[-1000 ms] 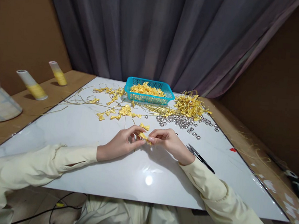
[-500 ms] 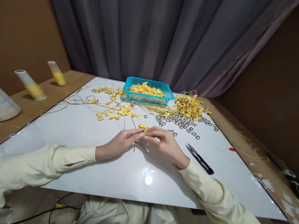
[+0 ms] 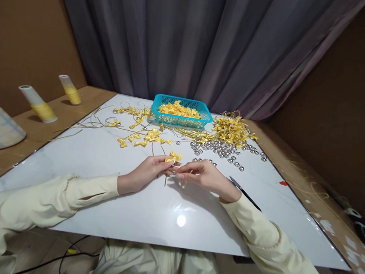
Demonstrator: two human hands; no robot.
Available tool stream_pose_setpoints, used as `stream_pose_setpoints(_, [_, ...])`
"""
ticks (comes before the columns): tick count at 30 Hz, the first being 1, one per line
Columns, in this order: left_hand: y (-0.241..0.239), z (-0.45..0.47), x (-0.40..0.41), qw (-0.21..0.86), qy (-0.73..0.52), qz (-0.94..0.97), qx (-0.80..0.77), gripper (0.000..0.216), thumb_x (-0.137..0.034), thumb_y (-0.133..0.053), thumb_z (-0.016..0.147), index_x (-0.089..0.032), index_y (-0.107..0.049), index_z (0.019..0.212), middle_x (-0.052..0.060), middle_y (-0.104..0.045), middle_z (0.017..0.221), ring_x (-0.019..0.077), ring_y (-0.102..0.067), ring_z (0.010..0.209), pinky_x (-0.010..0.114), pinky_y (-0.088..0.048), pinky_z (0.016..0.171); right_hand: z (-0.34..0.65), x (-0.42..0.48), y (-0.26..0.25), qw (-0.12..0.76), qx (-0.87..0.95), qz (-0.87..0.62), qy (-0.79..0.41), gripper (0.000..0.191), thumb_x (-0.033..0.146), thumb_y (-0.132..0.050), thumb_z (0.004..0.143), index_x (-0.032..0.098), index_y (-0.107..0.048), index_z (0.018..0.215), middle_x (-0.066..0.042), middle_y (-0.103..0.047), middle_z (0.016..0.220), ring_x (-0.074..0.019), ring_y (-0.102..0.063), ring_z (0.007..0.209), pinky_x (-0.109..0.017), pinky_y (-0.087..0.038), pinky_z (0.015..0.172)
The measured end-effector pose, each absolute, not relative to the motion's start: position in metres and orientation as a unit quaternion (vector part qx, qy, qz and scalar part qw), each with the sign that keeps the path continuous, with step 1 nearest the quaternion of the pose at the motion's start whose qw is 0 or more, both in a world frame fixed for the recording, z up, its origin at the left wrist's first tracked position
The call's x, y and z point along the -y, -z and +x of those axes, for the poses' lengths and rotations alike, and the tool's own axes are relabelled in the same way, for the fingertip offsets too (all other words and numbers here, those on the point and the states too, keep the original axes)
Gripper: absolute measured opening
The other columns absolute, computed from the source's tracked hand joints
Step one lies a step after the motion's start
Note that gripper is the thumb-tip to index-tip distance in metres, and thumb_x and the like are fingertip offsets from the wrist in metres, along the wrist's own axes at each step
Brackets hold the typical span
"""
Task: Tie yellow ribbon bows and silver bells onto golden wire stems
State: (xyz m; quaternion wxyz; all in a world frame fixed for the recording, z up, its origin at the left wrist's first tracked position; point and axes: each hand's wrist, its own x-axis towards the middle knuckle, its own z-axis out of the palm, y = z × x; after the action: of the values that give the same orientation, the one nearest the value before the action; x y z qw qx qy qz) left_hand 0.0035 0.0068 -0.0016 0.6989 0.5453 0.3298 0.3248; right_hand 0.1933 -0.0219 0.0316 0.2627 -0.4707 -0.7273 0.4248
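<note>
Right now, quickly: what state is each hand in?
Left hand: closed, pinching a glossy yellow ribbon bow.
Right hand: partly curled, close beside the left; whether it grips anything cannot be told.

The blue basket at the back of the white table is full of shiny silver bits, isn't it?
Not silver bits: the head view shows yellow bows in the blue basket. It does stand at the back of the white table.
</note>
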Motion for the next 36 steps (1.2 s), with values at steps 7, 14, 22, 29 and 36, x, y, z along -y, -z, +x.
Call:
stream_pose_setpoints(7, [0.002, 0.004, -0.01, 0.695, -0.336, 0.529, -0.352, 0.033, -0.037, -0.063, 0.079, -0.01, -0.064, 0.098, 0.015, -0.068, 0.103, 0.0207, -0.062, 0.093, 0.03, -0.046, 0.077, 0.223, -0.002, -0.026, 0.322, 0.723, -0.584, -0.18, 0.02, 0.032, -0.06, 0.079, 0.017, -0.073, 0.074, -0.006, -0.073, 0.077, -0.0169, -0.063, 0.065, -0.028, -0.046, 0.063])
stream_pose_setpoints(14, [-0.004, -0.003, 0.008, 0.501, -0.238, 0.787, -0.27, 0.029, -0.031, -0.044, 0.092, -0.013, -0.061, 0.107, 0.01, -0.07, 0.096, 0.0183, -0.065, 0.088, 0.029, -0.048, 0.077, 0.211, -0.019, -0.031, 0.294, 0.849, -0.423, -0.115, 0.025, 0.008, -0.048, 0.081, 0.017, -0.067, 0.095, -0.01, -0.067, 0.099, -0.0207, -0.061, 0.094, -0.033, -0.047, 0.081])
stream_pose_setpoints(22, [-0.004, -0.007, 0.019, 0.273, -0.178, 0.936, -0.134, 0.034, -0.022, -0.035, 0.094, -0.013, -0.057, 0.119, 0.013, -0.065, 0.115, 0.023, -0.058, 0.109, 0.034, -0.043, 0.096, 0.168, -0.063, -0.038, 0.034, 0.941, -0.274, -0.198, 0.022, 0.004, -0.064, 0.07, 0.012, -0.064, 0.091, -0.011, -0.058, 0.099, -0.0215, -0.049, 0.097, -0.036, -0.041, 0.088])
stream_pose_setpoints(29, [0.001, -0.006, 0.013, 0.322, -0.212, 0.902, -0.194, 0.039, -0.024, -0.035, 0.094, -0.014, -0.047, 0.13, 0.013, -0.061, 0.123, 0.0234, -0.06, 0.107, 0.036, -0.044, 0.093, 0.17, -0.087, -0.032, 0.023, 0.933, -0.284, -0.222, 0.01, 0.014, -0.068, 0.073, 0.015, -0.06, 0.066, -0.003, -0.06, 0.078, -0.0185, -0.051, 0.088, -0.035, -0.036, 0.086])
stream_pose_setpoints(36, [0.002, -0.003, -0.006, 0.424, -0.304, 0.783, -0.34, 0.033, -0.029, -0.051, 0.088, -0.018, -0.061, 0.117, 0.01, -0.06, 0.122, 0.0222, -0.053, 0.112, 0.036, -0.039, 0.098, 0.184, -0.086, -0.096, 0.182, 0.883, -0.328, -0.282, 0.011, 0.028, -0.051, 0.087, 0.017, -0.05, 0.088, 0.0, -0.059, 0.07, -0.012, -0.055, 0.065, -0.027, -0.043, 0.063])
